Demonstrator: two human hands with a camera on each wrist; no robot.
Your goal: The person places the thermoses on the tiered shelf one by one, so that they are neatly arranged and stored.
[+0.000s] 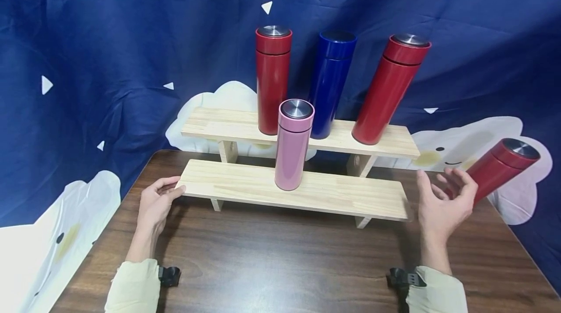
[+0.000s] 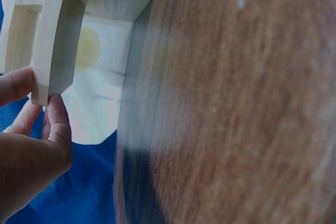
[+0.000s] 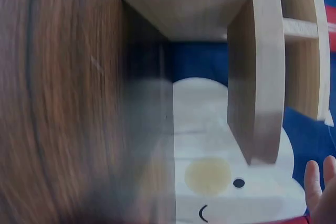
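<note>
A two-tier wooden display shelf stands on the table. My left hand pinches the left end of its lower board; in the left wrist view the thumb is on one face and a fingertip on the other. A pink thermos bottle stands on the lower board. On the upper board are a red thermos, a blue thermos and a second red thermos. My right hand, fingers loosely bent, is apart from the lower board's right end and holds nothing.
Another red thermos stands at the table's right, partly hidden behind my right hand. Dark blue cloth with white clouds hangs behind the brown wooden table.
</note>
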